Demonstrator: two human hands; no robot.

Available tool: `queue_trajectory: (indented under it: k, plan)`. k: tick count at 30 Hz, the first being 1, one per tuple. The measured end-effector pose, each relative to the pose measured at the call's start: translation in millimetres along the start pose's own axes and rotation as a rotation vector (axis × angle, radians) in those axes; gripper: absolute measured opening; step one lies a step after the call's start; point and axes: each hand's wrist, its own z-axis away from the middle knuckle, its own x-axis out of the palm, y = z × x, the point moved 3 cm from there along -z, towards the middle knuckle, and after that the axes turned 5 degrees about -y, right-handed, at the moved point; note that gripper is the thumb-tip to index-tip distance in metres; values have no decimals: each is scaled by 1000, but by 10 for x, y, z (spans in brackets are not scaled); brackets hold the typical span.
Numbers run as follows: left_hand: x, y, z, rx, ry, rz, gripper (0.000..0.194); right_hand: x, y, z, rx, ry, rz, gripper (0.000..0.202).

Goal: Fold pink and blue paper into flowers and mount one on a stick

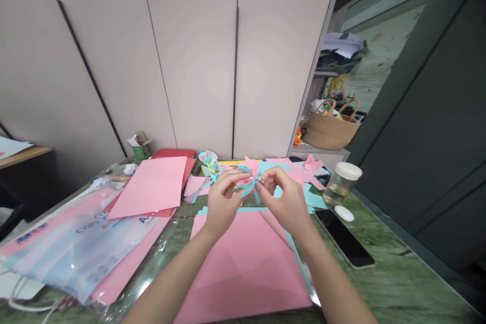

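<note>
The pink-and-blue paper flower (pixel 250 178) had pointed, folded petals; the left hand (pixel 223 200) and right hand (pixel 284 195) each pinched it, grips nearly closed.

- The left forearm (pixel 174 281) and right forearm (pixel 334 278) are reached forward and angled inward, both bare.
- The left grip (pixel 224 200) and right grip (pixel 286 197) are held near each other, at about the same height.
- On the left, the fingers (pixel 235 175) are bent inward, toward the right grip.
- On the right, the index finger (pixel 271 171) is arched above the thumb (pixel 264 194), with both tips brought close together.
</note>
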Motion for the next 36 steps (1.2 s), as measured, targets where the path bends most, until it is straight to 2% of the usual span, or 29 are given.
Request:
queue_trajectory:
  k: [4,9,12,15,22,26,29,33,36]
  plan:
    - [6,-9,-48,-141,-8,67,19,16,-87,29,-205,110,137,7]
    - [-28,-52,-81,-234,-56,124,17,43,-96,45,-361,152,223,13]
    - [-57,-101,-87,-305,-125,152,17,57,-37,68,-439,127,351,15]
    - [-71,-129,-94,-379,-210,153,21,71,41,88,-502,52,472,20]
    - [-66,-59,-128,-431,-343,113,19,47,65,66,-546,-101,389,21]
    - [-80,-43,-125,-446,-393,73,19,52,60,52,-519,-116,394,17]
    - [-97,-23,-125,-455,-401,48,23,73,85,65,-560,-125,467,18]
    - [-122,-19,-115,-564,-417,84,27,95,128,83,-627,-154,577,21]
    - [-157,-36,-112,-610,-438,97,28,108,138,88,-654,-168,567,21]
